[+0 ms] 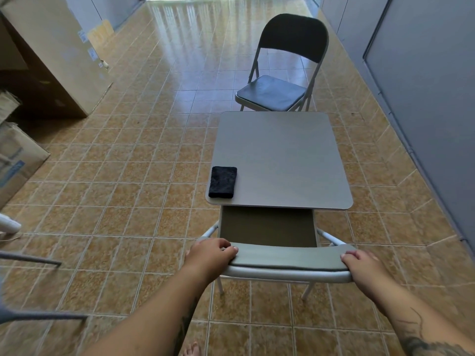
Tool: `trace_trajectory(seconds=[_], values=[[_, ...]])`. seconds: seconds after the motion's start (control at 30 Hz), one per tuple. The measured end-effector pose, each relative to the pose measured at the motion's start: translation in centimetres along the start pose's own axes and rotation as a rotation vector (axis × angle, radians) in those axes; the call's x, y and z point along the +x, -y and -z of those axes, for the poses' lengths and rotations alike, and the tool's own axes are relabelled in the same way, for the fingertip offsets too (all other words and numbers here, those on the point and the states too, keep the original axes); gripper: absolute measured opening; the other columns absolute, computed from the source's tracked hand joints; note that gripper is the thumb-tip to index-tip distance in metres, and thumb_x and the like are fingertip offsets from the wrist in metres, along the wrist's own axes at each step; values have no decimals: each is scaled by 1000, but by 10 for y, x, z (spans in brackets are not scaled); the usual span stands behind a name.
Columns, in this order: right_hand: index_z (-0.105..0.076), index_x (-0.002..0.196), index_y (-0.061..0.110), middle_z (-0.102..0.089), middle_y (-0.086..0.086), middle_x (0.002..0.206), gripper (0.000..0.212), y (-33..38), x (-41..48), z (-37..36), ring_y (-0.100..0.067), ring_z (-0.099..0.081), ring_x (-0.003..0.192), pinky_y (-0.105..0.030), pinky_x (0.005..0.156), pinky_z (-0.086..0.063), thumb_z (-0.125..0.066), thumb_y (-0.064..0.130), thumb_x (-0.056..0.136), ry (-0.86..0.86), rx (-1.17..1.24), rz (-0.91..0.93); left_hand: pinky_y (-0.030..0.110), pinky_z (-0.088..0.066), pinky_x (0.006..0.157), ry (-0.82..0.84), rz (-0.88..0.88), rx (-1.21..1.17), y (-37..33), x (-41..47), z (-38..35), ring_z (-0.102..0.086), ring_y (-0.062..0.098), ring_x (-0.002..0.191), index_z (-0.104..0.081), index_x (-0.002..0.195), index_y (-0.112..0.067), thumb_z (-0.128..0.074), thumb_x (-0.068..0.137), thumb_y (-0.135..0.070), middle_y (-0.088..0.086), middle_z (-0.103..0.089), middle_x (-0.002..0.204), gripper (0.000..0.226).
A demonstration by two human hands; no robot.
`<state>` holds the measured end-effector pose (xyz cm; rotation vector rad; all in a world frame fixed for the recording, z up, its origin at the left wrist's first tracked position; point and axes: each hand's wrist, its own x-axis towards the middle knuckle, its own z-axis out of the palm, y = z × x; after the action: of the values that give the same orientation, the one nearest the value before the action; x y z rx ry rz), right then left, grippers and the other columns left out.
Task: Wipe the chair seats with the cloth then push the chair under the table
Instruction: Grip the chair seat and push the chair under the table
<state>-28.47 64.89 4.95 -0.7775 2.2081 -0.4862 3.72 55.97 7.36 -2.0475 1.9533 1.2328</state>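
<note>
A grey folding chair (288,260) stands right in front of me, its seat tucked under the small grey square table (282,155). My left hand (212,254) grips the left end of its backrest top, and my right hand (361,264) grips the right end. A folded black cloth (222,181) lies on the table's near left corner, apart from both hands. A second folding chair (280,70) with a dark seat and backrest stands beyond the table's far edge, a short way back from it.
Large cardboard boxes (48,55) line the left side on the tiled floor. A grey wall (424,98) runs along the right. Thin grey bars (30,260) and a white object (9,223) poke in at the left edge.
</note>
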Motion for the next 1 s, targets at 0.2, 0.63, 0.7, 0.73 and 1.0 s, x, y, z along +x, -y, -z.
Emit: trace_trajectory(seconds=[0.2,0.63,0.7,0.73,1.0], values=[[-64,111,16,-37,-15,146,30,5,-6,1,-35,-48,116,-36,91,-41,-45,32,94,21,-91,7,42,-50,89,4,2,72,-6,-2,2,-57,12,95,-73,92,-40,-40,82,-43,-14,-68,97,34],[-45,140,19,-35,-8,152,57,94,-37,2,-30,-29,141,-50,113,-29,-55,41,88,136,-215,169,35,-42,104,259,-88,-80,-27,-15,61,-52,20,124,-50,139,-19,-53,96,-41,2,-55,139,49],[-45,140,17,-38,-8,149,56,120,-47,-1,-29,-35,137,-48,111,-32,-56,38,89,112,-182,195,37,-43,105,245,-107,-115,-20,-11,81,-52,21,124,-51,138,-18,-55,95,-40,3,-55,138,49],[-45,140,16,-40,-8,148,55,134,-52,-4,-29,-39,134,-47,110,-35,-56,37,90,101,-162,205,38,-42,106,235,-121,-117,-15,-8,94,-53,21,124,-51,138,-18,-55,95,-40,3,-55,138,48],[-42,142,16,-41,-8,148,51,259,-94,-61,-30,-43,131,-40,101,-37,-52,33,95,-26,18,212,36,-42,104,181,-247,-79,32,39,242,-52,24,125,-49,138,-14,-56,95,-36,7,-54,138,49]])
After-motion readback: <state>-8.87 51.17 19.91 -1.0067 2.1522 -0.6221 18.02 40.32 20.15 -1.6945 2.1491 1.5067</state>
